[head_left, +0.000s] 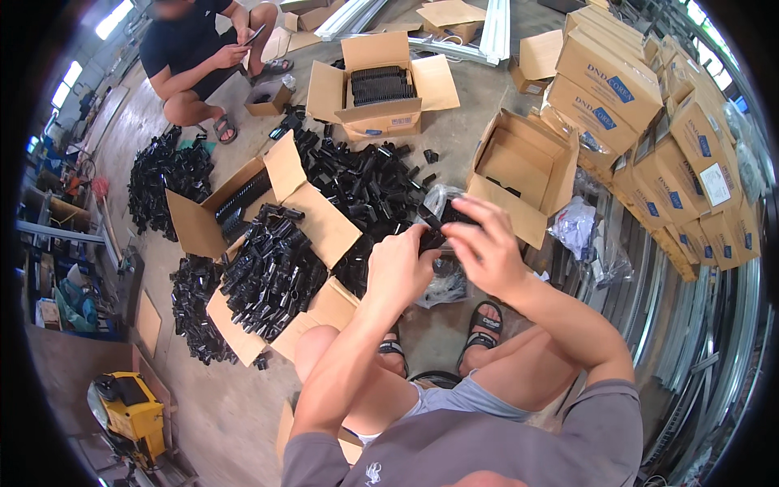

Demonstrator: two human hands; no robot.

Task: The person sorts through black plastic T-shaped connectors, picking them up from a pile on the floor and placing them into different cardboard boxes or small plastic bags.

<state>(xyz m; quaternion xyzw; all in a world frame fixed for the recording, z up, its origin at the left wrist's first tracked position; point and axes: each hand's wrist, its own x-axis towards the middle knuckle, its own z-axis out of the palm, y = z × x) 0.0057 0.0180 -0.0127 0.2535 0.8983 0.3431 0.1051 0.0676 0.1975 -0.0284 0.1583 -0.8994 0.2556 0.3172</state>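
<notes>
Everywhere, cartons (519, 174) on concrete floor (235, 406).

My left hand (399, 264) and right hand (479, 243) cover most of the small black part (432, 221), so I can't tell its shape. The clear bag (442, 284) is half hidden behind them.

The concrete floor (454, 122) is carrying all the goods. Loose heaps of small black plastic parts (357, 183) are lying directly on it, a further heap (162, 174) sitting to the left. Open cardboard boxes (377, 85) are standing among the heaps, one empty box (519, 174) tipping at the right. Closed cartons (625, 89) are stacking up along the right. A yellow machine (134, 414) is resting lower left.
</notes>
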